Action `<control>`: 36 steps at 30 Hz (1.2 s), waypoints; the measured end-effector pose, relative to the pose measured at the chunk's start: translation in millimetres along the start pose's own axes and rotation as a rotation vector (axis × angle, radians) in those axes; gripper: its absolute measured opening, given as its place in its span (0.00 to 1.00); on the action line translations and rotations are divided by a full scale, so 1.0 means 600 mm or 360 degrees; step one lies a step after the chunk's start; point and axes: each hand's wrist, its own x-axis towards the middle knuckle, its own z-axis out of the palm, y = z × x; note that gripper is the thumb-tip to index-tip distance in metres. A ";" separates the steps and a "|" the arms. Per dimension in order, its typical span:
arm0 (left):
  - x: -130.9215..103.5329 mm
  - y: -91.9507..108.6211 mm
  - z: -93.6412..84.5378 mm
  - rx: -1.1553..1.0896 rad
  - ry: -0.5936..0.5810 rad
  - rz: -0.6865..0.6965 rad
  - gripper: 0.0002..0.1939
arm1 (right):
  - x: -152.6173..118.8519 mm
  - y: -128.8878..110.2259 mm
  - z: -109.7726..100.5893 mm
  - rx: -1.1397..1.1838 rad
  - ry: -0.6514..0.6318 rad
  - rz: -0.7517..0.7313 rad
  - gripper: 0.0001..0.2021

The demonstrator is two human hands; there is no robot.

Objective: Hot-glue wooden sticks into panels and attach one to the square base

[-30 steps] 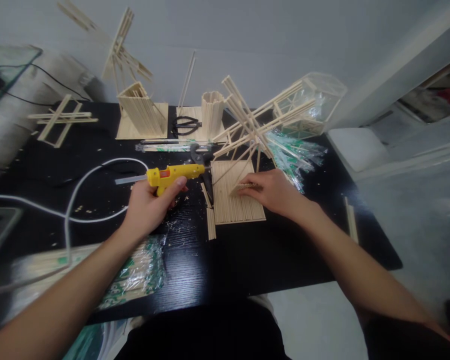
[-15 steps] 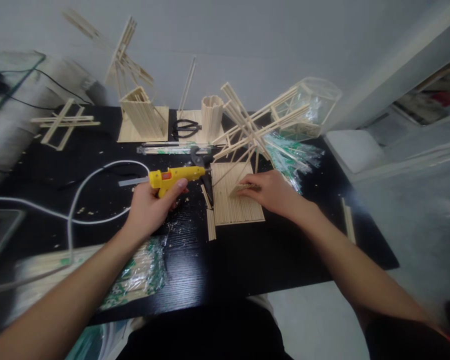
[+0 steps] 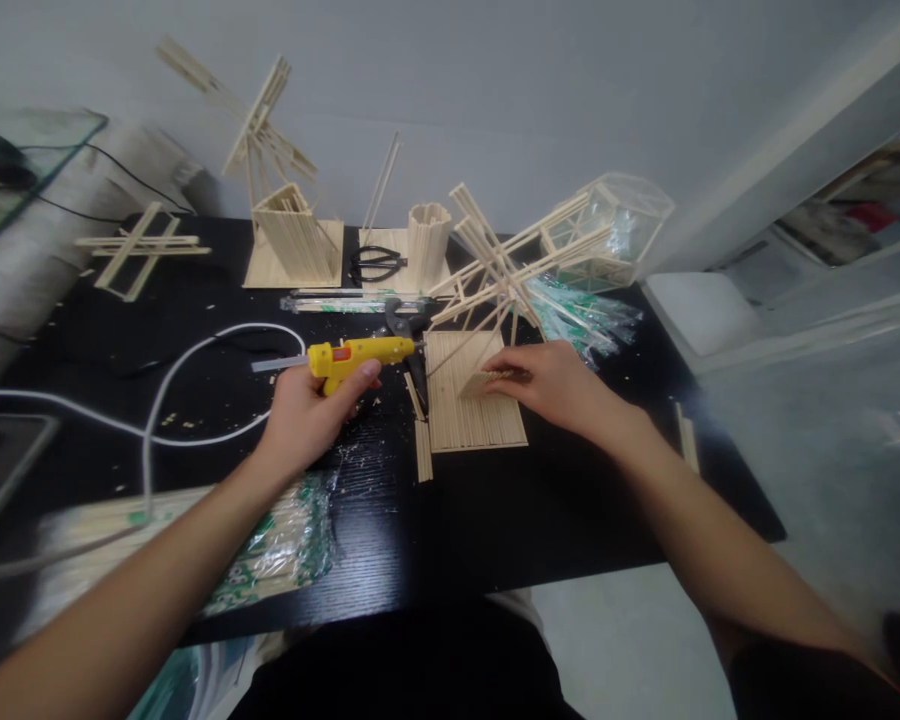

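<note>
The left hand (image 3: 307, 415) grips the yellow glue gun (image 3: 352, 355), fingers wrapped tight round its handle, nozzle pointing right toward the flat stick panel (image 3: 469, 415) lying near the middle of the black table (image 3: 495, 520). The right hand (image 3: 555, 385) rests on that panel, fingertips pinched together on a small stick piece (image 3: 484, 378) pressed down against it. This looks like the gluing step: the piece is set in place and held, with the gun waiting just off the panel's left edge. A next move, by my reading, would call for the nozzle to travel across to the joint under the right fingers, while those fingers keep the piece from sliding. The white cable (image 3: 195, 400) trails off toward the left edge; a windmill model (image 3: 285, 215) stands by the far edge, black scissors (image 3: 375, 265) beside it. Against the earlier frame, both hands sit in much the same pose; the view has mainly drifted, so everything lies slightly lower and further right.
</note>
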 end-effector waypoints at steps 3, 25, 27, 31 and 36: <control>0.000 -0.001 0.000 0.0003 -0.0001 -0.0001 0.22 | 0.001 0.001 -0.002 -0.0001 -0.0012 0.0024 0.04; 0.001 -0.005 0.002 -0.0063 -0.0011 -0.0057 0.22 | -0.008 0.006 -0.005 0.0077 0.0073 -0.0018 0.06; 0.001 -0.002 0.002 -0.0074 0.0004 -0.0051 0.21 | -0.017 0.001 -0.024 0.0056 0.0171 -0.0031 0.09; 0.002 0.000 0.001 -0.0048 0.0055 0.0002 0.21 | -0.043 -0.011 -0.067 -0.0016 0.0366 -0.0040 0.08; 0.007 -0.008 -0.004 0.0053 0.0091 0.0078 0.21 | -0.082 -0.019 -0.069 -0.0030 0.0545 0.0119 0.05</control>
